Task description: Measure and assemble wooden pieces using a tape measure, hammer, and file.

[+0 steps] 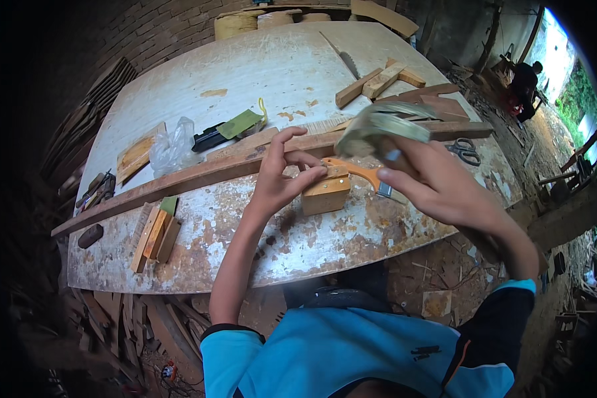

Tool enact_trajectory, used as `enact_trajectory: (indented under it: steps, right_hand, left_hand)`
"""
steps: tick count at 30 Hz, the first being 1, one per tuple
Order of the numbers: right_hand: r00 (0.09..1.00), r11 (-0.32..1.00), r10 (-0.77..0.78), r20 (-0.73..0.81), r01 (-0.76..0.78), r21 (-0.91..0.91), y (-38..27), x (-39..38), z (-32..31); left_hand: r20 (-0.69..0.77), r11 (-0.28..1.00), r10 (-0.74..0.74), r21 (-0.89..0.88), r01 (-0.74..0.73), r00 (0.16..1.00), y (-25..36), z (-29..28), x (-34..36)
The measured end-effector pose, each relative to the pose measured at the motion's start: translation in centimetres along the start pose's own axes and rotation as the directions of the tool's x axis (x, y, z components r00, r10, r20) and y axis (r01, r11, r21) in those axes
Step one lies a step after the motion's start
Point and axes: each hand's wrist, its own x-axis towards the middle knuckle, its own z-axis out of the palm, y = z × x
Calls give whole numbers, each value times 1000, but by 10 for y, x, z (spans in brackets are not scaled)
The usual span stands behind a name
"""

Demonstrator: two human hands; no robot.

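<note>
The wooden block [326, 204] stands on the table [245, 268], near the clock's centre. At its ten o'clock, the left hand [280, 178] bends thumb and fingers over its top; whether they pinch something, I cannot tell. Toward three, the right hand [441, 182] grips a blurred pale object [373, 129]; a badly aimed blow could hurt the left fingertips.

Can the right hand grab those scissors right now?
Probably not: the right hand looks full, its grip around a blurred, blocky tool. But the scissors lie close by with nothing seen on top, so an emptied hand likely could.
</note>
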Motion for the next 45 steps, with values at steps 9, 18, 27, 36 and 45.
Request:
enact_trajectory:
  steps: [9, 18, 27, 36, 45]
  right_hand:
    - [998, 999, 32, -51, -34, -32, -14, 27, 6]
    - [1000, 999, -22, 10, 23, -27, -18, 25, 11]
    - [999, 999, 38, 35, -38, 24, -19, 22, 16]
    - [999, 1000, 14, 42, -14, 13, -19, 23, 21]
    - [998, 998, -34, -48, 36, 47, -25, 18, 16]
  left_hand:
    - [22, 997, 63, 50, -64, 998, 6, -2, 0]
    - [40, 995, 86, 50, -88, 995, 6, -4, -1]
    - [24, 998, 45, 45, -46, 999, 7, -3, 1]
    - [53, 999, -20, 52, 17, 998, 7, -4, 1]
    - [38, 996, -76, -38, 78, 996, 7, -2, 0]
